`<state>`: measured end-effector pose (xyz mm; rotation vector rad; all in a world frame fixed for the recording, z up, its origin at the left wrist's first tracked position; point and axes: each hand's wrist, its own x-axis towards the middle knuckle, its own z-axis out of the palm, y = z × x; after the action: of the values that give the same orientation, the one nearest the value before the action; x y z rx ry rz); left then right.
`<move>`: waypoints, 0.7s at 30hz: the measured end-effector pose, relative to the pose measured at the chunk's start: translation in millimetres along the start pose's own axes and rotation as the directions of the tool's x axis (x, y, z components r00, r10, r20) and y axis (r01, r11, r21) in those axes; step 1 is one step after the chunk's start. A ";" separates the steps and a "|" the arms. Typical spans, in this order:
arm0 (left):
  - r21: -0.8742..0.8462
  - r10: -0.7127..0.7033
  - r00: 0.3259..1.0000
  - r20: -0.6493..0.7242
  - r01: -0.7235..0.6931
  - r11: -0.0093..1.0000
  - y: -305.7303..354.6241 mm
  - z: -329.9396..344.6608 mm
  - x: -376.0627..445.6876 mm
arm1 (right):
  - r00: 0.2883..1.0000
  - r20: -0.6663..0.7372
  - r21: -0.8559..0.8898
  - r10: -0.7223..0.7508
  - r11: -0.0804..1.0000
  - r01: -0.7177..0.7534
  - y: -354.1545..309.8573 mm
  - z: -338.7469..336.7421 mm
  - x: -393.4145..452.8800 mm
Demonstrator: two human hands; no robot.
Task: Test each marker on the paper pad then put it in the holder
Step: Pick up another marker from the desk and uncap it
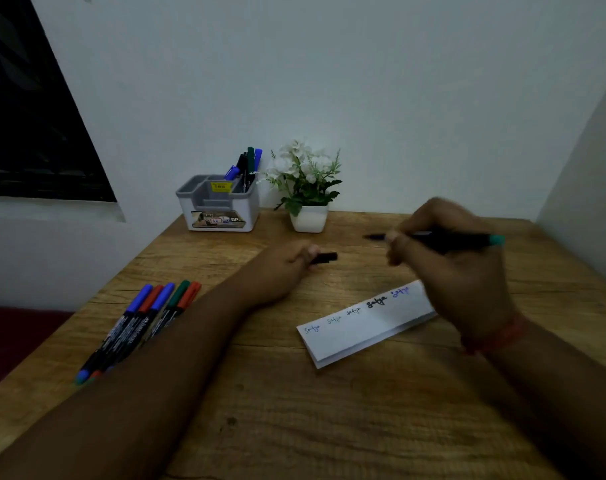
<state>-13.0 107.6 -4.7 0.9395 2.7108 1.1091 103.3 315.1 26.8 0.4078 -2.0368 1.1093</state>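
Above the grainy wooden worktop (pixel 329 427), the right hand (pixel 461 271) is gripping a slim black marker (pixel 447 239) level; the left hand (pixel 287 268) is pinching its cap (pixel 326 257).

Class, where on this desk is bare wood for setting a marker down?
Bare wood: between the white folded paper pad and the near edge; also between the grey holder and left hand. Crowded: the marker row at left.

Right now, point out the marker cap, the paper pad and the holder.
marker cap (pixel 326 257): head view, on its dark free end.
paper pad (pixel 357 332): head view, on its blank white face.
holder (pixel 222 221): head view, on its labelled front wall.
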 end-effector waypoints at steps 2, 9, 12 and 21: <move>-0.067 -0.069 0.982 -0.174 0.058 0.996 -7.9 -11.7 -1.0 | 0.992 -0.124 0.074 0.006 0.997 0.004 -6.3 -13.4 7.6; 0.213 0.096 0.986 -0.135 -0.066 0.975 4.4 26.4 8.5 | 0.984 0.049 -0.017 0.171 0.985 -0.171 26.6 7.5 -6.7; 0.285 0.091 0.991 -0.103 -0.058 0.957 -5.6 28.1 8.2 | 0.975 0.063 0.011 0.212 0.977 -0.213 28.6 10.2 -8.1; 0.385 0.015 0.997 -0.081 0.018 0.923 -6.8 29.3 7.9 | 0.954 0.129 -0.084 0.271 0.962 -0.262 22.4 9.2 -6.8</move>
<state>-14.8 126.3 -29.4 0.9496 3.0642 0.6307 90.2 319.8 5.9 0.1840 -2.2964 1.1970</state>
